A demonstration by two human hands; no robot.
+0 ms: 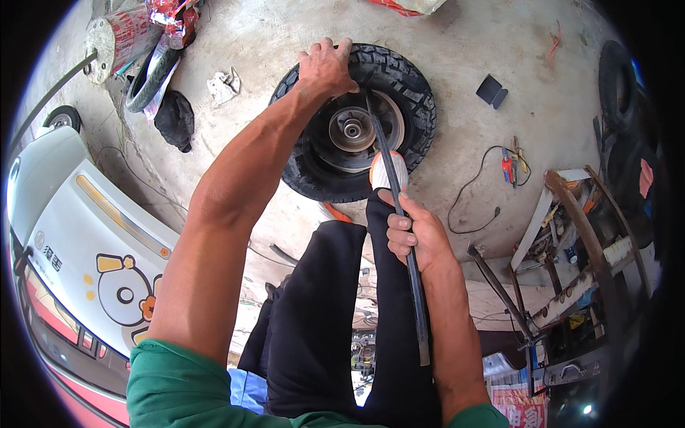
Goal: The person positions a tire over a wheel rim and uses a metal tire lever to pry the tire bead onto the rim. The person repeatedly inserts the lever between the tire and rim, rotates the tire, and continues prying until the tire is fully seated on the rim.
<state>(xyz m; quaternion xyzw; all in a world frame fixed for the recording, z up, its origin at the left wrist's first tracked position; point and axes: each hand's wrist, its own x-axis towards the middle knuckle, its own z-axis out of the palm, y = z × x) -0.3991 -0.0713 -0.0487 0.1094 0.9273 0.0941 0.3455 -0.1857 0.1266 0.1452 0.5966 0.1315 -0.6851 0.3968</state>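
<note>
A black knobbly tyre [417, 89] with a metal wheel rim [391, 118] inside it lies flat on the floor in front of me. My left hand [326, 68] grips the tyre's far edge, fingers over the tread and thumb toward the sidewall. Closed around a long dark tyre lever [412, 285], my right hand [419, 232] holds it about midway. The lever slants across the wheel, its far tip at the tyre's inner edge by the rim. My white and orange shoe [389, 172] is at the near side of the tyre, beside the lever; its contact is partly hidden.
To the left stands a white scooter body [85, 235] with cartoon stickers. A metal rack [592, 264] with tools is at the right. Red and yellow-handled tools [510, 167] with a cable, a small dark box [491, 91] and a black bag [174, 120] lie on the floor.
</note>
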